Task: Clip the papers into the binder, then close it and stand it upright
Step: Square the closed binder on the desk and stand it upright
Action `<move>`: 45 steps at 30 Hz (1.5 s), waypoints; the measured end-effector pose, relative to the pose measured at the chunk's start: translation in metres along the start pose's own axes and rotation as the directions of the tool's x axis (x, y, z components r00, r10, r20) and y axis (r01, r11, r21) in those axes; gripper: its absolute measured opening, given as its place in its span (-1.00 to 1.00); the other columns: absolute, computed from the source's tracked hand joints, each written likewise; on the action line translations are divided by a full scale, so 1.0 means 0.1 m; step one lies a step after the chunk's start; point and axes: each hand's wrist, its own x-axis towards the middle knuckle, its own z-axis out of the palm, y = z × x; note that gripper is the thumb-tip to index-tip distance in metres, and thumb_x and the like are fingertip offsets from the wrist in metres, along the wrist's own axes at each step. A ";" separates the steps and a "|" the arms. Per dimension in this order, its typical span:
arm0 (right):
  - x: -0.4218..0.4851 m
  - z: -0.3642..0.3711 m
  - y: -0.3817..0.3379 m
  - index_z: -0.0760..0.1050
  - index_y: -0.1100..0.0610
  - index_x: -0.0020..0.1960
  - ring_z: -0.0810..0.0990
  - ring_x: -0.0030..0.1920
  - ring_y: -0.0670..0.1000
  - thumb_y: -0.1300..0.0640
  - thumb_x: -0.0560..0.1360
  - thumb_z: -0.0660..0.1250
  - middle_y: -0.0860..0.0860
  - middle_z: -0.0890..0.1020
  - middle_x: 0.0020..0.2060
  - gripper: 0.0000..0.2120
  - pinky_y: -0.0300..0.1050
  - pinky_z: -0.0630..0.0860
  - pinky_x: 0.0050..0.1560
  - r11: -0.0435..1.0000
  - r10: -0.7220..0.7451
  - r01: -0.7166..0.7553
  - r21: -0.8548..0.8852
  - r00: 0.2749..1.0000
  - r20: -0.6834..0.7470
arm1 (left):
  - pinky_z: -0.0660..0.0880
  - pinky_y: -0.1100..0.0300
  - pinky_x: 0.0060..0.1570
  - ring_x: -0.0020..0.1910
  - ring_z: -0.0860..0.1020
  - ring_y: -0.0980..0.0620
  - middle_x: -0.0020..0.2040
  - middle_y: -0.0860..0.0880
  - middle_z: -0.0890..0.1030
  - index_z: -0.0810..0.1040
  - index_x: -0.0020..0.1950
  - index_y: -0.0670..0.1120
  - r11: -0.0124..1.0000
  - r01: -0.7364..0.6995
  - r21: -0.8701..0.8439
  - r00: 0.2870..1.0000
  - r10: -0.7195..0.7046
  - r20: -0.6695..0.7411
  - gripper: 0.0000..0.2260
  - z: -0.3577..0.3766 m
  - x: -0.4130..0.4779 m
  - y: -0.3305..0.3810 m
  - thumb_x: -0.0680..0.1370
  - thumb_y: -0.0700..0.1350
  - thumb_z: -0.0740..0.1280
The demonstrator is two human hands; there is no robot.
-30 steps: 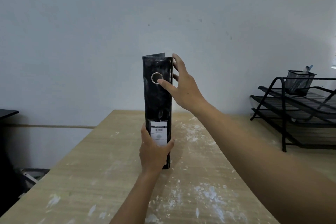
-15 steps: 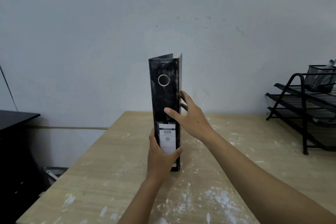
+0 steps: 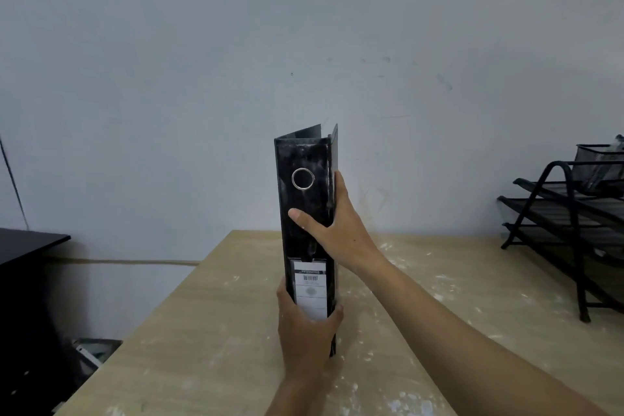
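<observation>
While the left hand [image 3: 309, 331] clasped the foot of the binder [image 3: 305, 213] standing on the table [image 3: 209, 331], the right hand [image 3: 334, 230] had slid down from its top to grip mid-spine, suggesting only steadying remained.

A pale wooden table [image 3: 209, 341], marked with white smears and flecks, is set against a plain grey-white wall [image 3: 169, 78]. At its far right, a black wire tray rack [image 3: 574, 230] with stacked mesh shelves is seen, and a black mesh holder [image 3: 597, 162] is placed on its top tier. To the left, apart from the table, the corner of a dark desk [image 3: 30, 243] is shown, and blurred pale objects, too indistinct to be identified, are seen on the floor below.
</observation>
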 end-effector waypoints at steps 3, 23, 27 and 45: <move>0.03 0.06 0.03 -0.14 -0.15 0.55 0.17 0.53 -0.06 -0.49 0.23 0.35 -0.15 0.16 0.54 0.10 0.13 0.27 0.46 1.000 -0.025 0.025 0.005 1.000 0.001 | 0.53 0.13 -0.05 0.05 0.52 0.04 0.08 0.09 0.49 0.24 0.26 0.13 1.000 -0.021 -0.021 1.000 0.021 -0.015 -0.29 0.00 0.02 -0.01 0.26 -0.04 0.59; 1.03 0.28 0.00 0.08 -0.16 0.45 0.49 0.26 -0.18 0.02 0.41 0.49 -0.23 0.45 0.29 -0.22 -0.41 0.45 0.08 0.986 -0.157 0.153 0.059 0.984 0.081 | 0.48 0.26 -0.09 0.06 0.48 0.27 0.07 0.30 0.46 0.22 0.24 0.25 0.985 -0.170 -0.019 0.985 0.170 -0.016 -0.28 -0.19 1.21 -0.11 0.26 -0.05 0.57; 1.30 0.51 0.10 0.10 -0.26 0.34 0.46 0.20 -0.33 0.03 0.41 0.50 -0.36 0.43 0.19 -0.28 -0.53 0.44 -0.01 0.988 -0.155 0.153 0.035 0.982 0.104 | 0.44 0.31 -0.09 0.08 0.46 0.25 0.08 0.30 0.45 0.22 0.23 0.28 0.986 -0.163 -0.027 0.986 0.162 -0.037 -0.28 -0.23 1.51 -0.30 0.25 -0.05 0.58; 1.62 1.09 0.37 -0.06 -0.09 0.55 0.28 0.47 -0.09 -0.28 0.26 0.48 -0.12 0.26 0.49 0.06 0.05 0.34 0.44 0.989 -0.122 0.133 -0.061 0.981 0.151 | 0.48 0.06 0.17 0.27 0.42 0.04 0.26 0.06 0.44 0.23 0.37 0.13 0.991 -0.108 -0.079 0.992 0.102 -0.080 -0.22 -0.23 1.85 -0.81 0.27 0.01 0.58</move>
